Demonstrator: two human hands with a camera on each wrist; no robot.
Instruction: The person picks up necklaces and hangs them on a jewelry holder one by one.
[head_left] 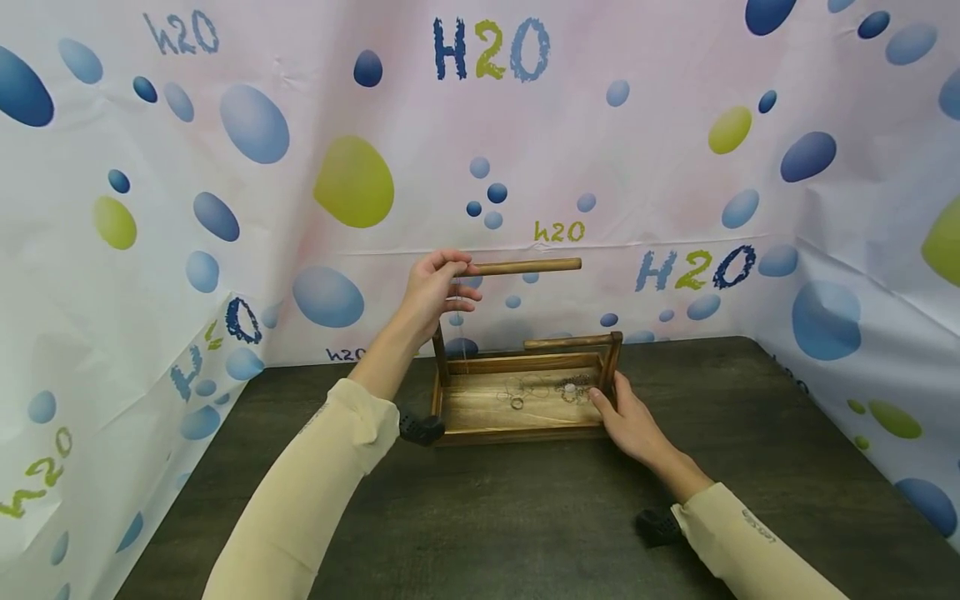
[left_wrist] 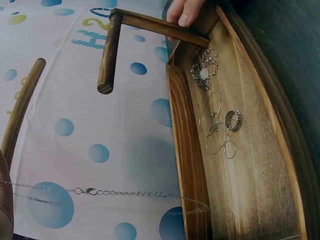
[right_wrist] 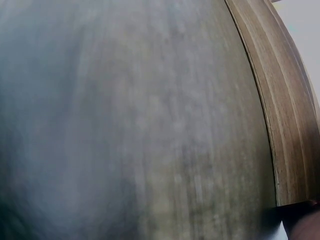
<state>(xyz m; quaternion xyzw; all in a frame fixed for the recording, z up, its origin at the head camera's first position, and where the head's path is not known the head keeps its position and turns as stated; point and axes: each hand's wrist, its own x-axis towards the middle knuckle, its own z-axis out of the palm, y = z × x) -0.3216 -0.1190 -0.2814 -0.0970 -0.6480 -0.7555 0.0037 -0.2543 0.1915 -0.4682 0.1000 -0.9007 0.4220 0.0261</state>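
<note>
A wooden jewelry stand [head_left: 517,433] has a shallow tray with an upright at each end and a bar reaching inward from each. My left hand [head_left: 437,287] is raised at the left end of the higher bar [head_left: 528,267], its thumb and fingertips pinching a thin silver chain necklace. That necklace [left_wrist: 120,193] hangs down with its clasp showing in the left wrist view. My right hand [head_left: 630,421] grips the stand's right end, with the thumb at the base of the upright [head_left: 611,362].
Inside the tray lie a ring [left_wrist: 233,120], a fine tangled chain [left_wrist: 212,125] and a bunched chunkier chain [left_wrist: 202,75] with a pale round piece. The lower bar [head_left: 567,342] juts left from the right upright. Beneath is a dark table [head_left: 495,517], with a printed curtain [head_left: 637,167] behind.
</note>
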